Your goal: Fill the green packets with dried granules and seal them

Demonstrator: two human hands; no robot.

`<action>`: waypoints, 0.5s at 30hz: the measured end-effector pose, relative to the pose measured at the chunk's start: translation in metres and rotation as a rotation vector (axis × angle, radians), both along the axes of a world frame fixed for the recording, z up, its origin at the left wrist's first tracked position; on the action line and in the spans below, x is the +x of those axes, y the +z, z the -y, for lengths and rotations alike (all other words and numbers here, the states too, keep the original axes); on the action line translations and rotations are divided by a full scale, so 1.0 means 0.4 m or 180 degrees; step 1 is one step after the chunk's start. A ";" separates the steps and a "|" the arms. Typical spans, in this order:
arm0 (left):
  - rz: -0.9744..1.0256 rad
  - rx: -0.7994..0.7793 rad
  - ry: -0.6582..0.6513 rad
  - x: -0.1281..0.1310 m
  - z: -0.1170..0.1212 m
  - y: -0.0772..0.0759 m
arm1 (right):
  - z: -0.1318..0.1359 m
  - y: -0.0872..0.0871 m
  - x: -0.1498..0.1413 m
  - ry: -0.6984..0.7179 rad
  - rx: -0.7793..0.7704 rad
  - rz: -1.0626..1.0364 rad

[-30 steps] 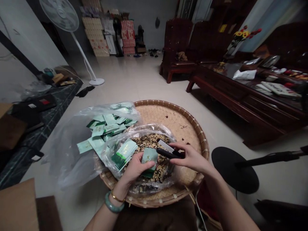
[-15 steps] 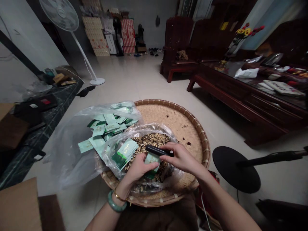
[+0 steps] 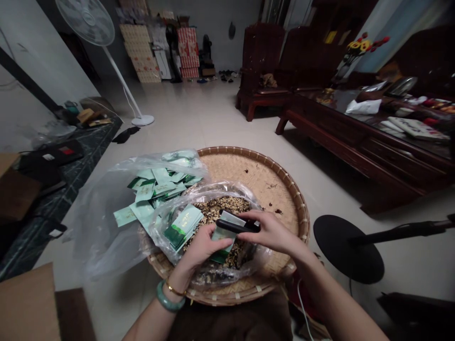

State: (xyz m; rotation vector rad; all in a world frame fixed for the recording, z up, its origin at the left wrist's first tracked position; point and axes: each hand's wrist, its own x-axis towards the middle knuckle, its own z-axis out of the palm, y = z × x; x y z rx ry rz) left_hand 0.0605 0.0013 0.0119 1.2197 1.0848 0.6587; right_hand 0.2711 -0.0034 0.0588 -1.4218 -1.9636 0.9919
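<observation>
My left hand (image 3: 205,244) pinches a small pale-green packet (image 3: 224,235) with a dark-green lower end. My right hand (image 3: 268,229) grips a black handheld bag sealer (image 3: 232,227), its two jaws parted, around the packet's upper end. Both hands are over a clear plastic bag (image 3: 245,189) holding a brown and dark grainy mix (image 3: 227,205). Left of my left hand, a stack of flat green packets (image 3: 186,220) lies on the mix. Farther left, many loose green packets (image 3: 163,187) spill from a second clear bag (image 3: 113,203).
Everything sits on a round woven bamboo tray (image 3: 291,189) with dark scraps on its right side. A black round stand base (image 3: 348,248) is to the right. Beyond are a white fan (image 3: 130,94), a dark wooden table (image 3: 355,128) and, at lower left, a cardboard box (image 3: 28,303).
The sealer's jaws, closed together before, have come apart, and the packet's upper end now shows between them. My left hand keeps its pinch on the packet.
</observation>
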 end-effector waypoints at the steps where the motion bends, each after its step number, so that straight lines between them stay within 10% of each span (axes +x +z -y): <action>1: -0.0014 -0.0020 0.0030 0.001 0.000 -0.001 | 0.002 0.001 -0.011 0.0054 0.0057 0.0029; 15: -0.0164 0.0068 0.0009 -0.001 -0.006 -0.008 | -0.009 -0.012 -0.019 -0.0007 -0.0267 -0.0233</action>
